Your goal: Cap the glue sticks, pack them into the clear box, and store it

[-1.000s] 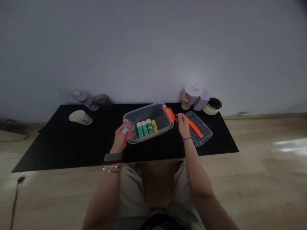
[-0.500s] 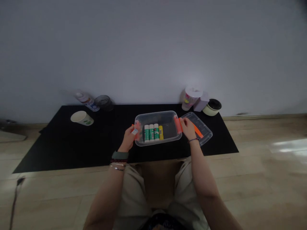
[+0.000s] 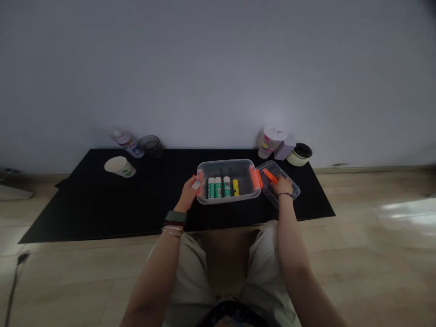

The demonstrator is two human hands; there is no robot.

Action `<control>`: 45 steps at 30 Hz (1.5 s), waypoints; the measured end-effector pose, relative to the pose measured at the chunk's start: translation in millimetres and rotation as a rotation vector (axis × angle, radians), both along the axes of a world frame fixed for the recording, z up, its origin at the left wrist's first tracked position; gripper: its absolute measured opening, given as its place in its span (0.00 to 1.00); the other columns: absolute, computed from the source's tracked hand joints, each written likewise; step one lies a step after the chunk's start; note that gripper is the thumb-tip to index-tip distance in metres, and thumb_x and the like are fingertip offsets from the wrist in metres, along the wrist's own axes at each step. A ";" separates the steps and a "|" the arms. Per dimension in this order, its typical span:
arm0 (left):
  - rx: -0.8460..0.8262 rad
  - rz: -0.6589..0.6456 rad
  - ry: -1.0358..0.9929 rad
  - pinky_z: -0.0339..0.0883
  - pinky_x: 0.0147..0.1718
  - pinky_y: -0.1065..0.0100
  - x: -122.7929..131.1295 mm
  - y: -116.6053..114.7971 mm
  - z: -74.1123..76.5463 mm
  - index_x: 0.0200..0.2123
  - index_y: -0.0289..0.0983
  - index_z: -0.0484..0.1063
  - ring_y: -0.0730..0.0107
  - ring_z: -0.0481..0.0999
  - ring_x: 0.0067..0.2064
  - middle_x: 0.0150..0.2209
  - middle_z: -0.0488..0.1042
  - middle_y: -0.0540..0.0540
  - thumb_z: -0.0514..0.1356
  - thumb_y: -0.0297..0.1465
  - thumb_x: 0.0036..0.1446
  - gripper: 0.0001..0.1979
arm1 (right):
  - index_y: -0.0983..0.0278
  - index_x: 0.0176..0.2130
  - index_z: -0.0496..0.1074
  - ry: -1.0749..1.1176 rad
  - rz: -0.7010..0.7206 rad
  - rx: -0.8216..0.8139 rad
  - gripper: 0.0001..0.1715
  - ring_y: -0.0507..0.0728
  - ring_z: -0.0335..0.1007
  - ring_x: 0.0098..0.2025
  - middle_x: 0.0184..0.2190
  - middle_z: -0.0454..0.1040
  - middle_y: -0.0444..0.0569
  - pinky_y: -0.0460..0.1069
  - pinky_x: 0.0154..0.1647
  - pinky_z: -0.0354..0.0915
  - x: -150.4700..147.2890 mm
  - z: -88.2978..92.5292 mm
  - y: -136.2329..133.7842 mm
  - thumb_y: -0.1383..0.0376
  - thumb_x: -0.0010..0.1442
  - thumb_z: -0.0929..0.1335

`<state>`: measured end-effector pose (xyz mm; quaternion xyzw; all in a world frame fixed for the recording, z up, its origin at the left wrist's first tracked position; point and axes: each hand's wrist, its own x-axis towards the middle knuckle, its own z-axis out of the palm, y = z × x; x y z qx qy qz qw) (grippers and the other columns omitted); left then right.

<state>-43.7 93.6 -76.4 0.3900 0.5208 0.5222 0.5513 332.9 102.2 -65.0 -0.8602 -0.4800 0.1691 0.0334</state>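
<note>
A clear plastic box with orange latches stands in front of me, its top uncovered. Inside, three green-and-white glue sticks and a smaller yellow glue stick lie side by side. My left hand grips the box by its left end, at the orange latch. To the right of the box lies its clear lid, which has an orange handle. My right hand is on the lid with its fingers closed at that handle; the fingertips are partly hidden.
On the black table, a paper cup, a spray bottle and a dark glass bowl stand at the left. A lidded cup, a lilac box and a black-lidded pot stand by the wall.
My right hand has left the box's right latch and moved right onto the lid. The glue sticks have shifted slightly, with a gap now between them. My left hand stays on the box.
</note>
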 end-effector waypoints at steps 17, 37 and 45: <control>0.032 0.073 0.036 0.68 0.35 0.66 2.9 5.2 -5.4 0.34 0.34 0.77 0.64 0.74 0.34 0.30 0.77 0.46 0.66 0.49 0.44 0.23 | 0.71 0.52 0.75 -0.264 0.117 0.130 0.28 0.70 0.61 0.60 0.56 0.68 0.66 0.59 0.55 0.63 24.2 12.8 -19.5 0.57 0.57 0.70; 0.039 0.048 -0.009 0.70 0.35 0.67 4.8 8.0 -10.4 0.36 0.35 0.75 0.67 0.74 0.35 0.31 0.76 0.47 0.66 0.52 0.44 0.26 | 0.62 0.39 0.72 1.022 0.635 0.650 0.19 0.61 0.68 0.59 0.56 0.72 0.53 0.57 0.60 0.64 -27.3 81.8 12.2 0.58 0.48 0.75; 0.014 0.051 0.004 0.69 0.32 0.68 5.9 8.0 -6.5 0.33 0.35 0.75 0.67 0.72 0.32 0.29 0.75 0.48 0.67 0.50 0.44 0.24 | 0.62 0.39 0.71 1.039 0.616 0.616 0.21 0.62 0.66 0.61 0.57 0.71 0.54 0.59 0.62 0.62 -52.7 80.7 24.9 0.55 0.48 0.75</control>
